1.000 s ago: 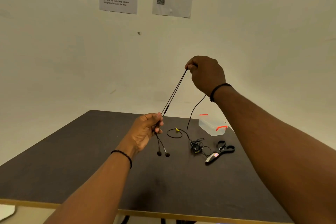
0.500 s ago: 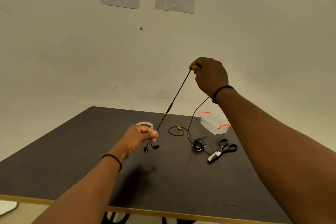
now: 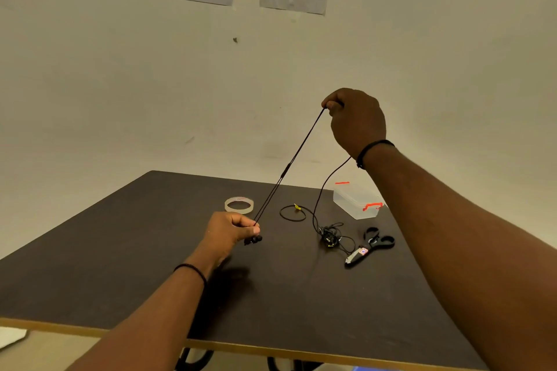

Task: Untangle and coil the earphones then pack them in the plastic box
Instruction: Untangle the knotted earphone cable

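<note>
Black earphones [image 3: 289,164] stretch taut between my hands above the dark table [image 3: 120,250]. My left hand [image 3: 232,233] pinches the two thin cables just above the earbuds [image 3: 253,240], low over the table. My right hand [image 3: 355,122] is raised high and pinches the cable further along. From it the rest of the cable hangs down to a tangled bunch [image 3: 330,236] lying on the table. The clear plastic box [image 3: 357,203] with orange clips stands closed at the far right.
A roll of clear tape [image 3: 239,205] lies behind my left hand. A small coiled black loop with a yellow tag [image 3: 293,213] lies mid-table. Black scissors [image 3: 369,245] lie right of the tangle. Papers hang on the wall behind.
My left hand has slid down the twin cables towards the earbuds and moved lower and left. The stretched length between my hands has grown. The tape roll has come into view.
</note>
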